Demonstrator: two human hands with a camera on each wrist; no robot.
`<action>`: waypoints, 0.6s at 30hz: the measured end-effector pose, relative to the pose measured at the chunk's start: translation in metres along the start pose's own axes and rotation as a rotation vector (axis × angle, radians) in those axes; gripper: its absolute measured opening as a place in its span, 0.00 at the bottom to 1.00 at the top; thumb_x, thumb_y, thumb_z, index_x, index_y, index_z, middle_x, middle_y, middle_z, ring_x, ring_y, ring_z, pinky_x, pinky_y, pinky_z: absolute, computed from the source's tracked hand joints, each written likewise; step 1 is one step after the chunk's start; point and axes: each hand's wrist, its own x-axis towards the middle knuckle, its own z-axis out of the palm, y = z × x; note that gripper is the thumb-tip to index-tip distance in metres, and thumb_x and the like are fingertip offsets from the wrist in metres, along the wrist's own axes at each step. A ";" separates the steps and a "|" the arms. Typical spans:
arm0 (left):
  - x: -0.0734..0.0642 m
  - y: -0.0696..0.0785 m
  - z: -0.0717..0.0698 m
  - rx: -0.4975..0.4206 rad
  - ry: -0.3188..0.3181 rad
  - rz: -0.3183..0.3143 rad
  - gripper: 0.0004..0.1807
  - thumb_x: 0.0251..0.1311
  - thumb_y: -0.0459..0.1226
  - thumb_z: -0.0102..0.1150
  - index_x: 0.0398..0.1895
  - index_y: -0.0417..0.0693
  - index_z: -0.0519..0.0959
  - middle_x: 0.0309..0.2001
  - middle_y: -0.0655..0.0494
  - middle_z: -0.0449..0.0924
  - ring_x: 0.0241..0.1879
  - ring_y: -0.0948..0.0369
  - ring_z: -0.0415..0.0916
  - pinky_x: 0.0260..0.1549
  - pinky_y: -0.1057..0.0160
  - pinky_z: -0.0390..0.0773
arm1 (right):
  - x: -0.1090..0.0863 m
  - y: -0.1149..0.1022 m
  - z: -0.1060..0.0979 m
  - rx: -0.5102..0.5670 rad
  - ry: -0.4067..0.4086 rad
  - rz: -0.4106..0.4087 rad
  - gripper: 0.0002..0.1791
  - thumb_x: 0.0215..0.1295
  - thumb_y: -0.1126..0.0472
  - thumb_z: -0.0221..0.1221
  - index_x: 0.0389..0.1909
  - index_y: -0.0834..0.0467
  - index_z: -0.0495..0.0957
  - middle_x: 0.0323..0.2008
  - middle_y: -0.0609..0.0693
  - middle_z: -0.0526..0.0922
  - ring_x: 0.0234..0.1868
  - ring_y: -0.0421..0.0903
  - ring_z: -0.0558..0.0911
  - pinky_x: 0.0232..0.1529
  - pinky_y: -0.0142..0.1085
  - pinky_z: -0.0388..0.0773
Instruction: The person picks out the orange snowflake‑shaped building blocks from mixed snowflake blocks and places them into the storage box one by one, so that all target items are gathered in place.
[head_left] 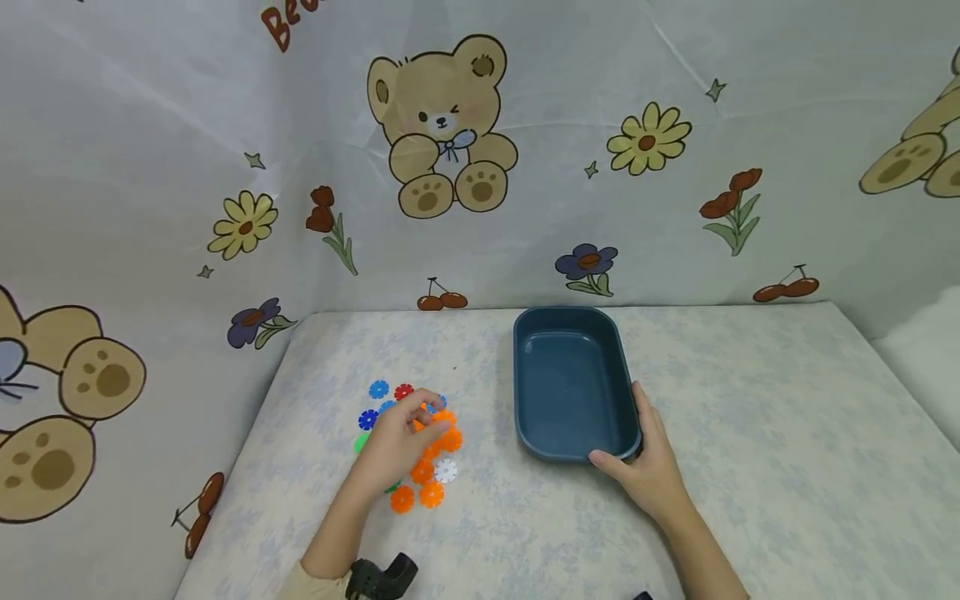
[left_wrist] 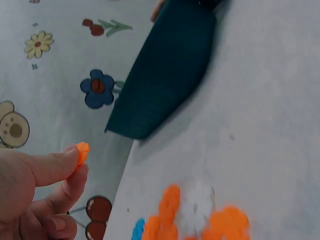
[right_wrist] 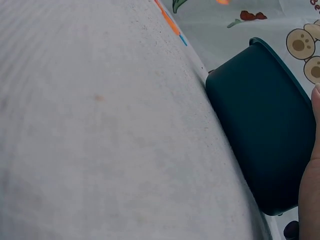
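Note:
My left hand (head_left: 396, 443) is above a loose group of plastic snowflake discs (head_left: 402, 499), mostly orange, with some blue, red, green and white. In the left wrist view, its thumb and forefinger pinch an orange snowflake disc (left_wrist: 83, 152). To the right stands a dark blue-green rectangular bin (head_left: 573, 383) with rounded corners; its inside shows no contents. My right hand (head_left: 652, 475) holds the bin at its near right corner, thumb at the near rim and fingers along the right side. The right wrist view shows the bin's outer wall (right_wrist: 260, 130) and part of that hand.
The table (head_left: 780, 433) has a pale mottled cover. A cloth (head_left: 555, 208) printed with bears and flowers hangs behind and to the left of it. A black strapped device (head_left: 382, 577) sits on the left wrist.

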 end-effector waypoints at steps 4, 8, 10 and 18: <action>0.025 0.031 0.022 -0.075 -0.032 0.040 0.10 0.63 0.44 0.65 0.46 0.65 0.79 0.34 0.53 0.80 0.23 0.56 0.71 0.20 0.63 0.72 | 0.000 0.003 0.001 0.011 -0.001 0.004 0.66 0.47 0.57 0.77 0.80 0.43 0.40 0.73 0.60 0.58 0.68 0.55 0.64 0.57 0.16 0.54; 0.049 0.055 0.046 -0.108 -0.037 0.096 0.09 0.64 0.45 0.64 0.46 0.61 0.80 0.34 0.51 0.82 0.24 0.56 0.72 0.22 0.63 0.72 | 0.000 0.004 0.002 0.022 -0.012 0.007 0.67 0.47 0.57 0.77 0.79 0.38 0.39 0.76 0.58 0.55 0.71 0.56 0.62 0.57 0.15 0.54; 0.060 0.067 0.057 -0.096 -0.036 0.115 0.09 0.65 0.45 0.64 0.46 0.60 0.79 0.34 0.50 0.83 0.25 0.56 0.73 0.22 0.63 0.72 | 0.000 0.003 0.002 0.019 -0.010 0.006 0.67 0.47 0.57 0.77 0.79 0.37 0.39 0.76 0.58 0.54 0.71 0.56 0.62 0.58 0.15 0.54; 0.101 0.103 0.094 0.031 -0.022 0.146 0.08 0.65 0.44 0.64 0.46 0.60 0.80 0.32 0.58 0.82 0.26 0.61 0.75 0.23 0.65 0.73 | -0.001 0.004 0.000 -0.008 0.002 0.024 0.67 0.46 0.55 0.77 0.79 0.37 0.39 0.75 0.57 0.56 0.71 0.55 0.64 0.64 0.36 0.65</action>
